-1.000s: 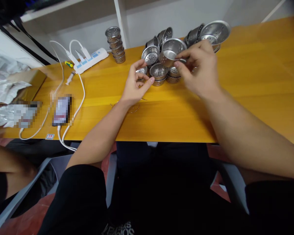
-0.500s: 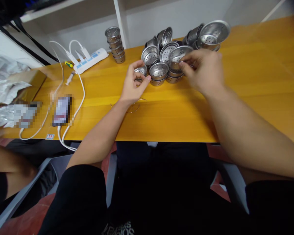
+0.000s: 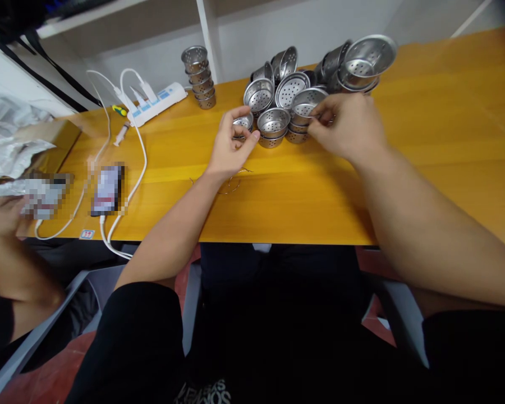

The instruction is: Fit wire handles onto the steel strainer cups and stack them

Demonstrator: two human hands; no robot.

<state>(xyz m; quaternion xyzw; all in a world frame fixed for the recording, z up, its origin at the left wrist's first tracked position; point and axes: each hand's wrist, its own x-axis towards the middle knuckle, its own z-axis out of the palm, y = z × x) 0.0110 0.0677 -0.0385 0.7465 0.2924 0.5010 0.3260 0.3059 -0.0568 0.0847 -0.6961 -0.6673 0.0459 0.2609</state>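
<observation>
Right hand (image 3: 347, 126) bends inward, grip pinched on metal cup (image 3: 305, 106)
Mouth up, axis near upright; left hand (image 3: 231, 143) curled, grip apart

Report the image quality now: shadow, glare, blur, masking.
Head view: soft shadow on the table beside the right forearm; bright glints on the metal cups; slight overall softness; phone pixelated; black shirt nearly without detail; upper right corner dark.
</observation>
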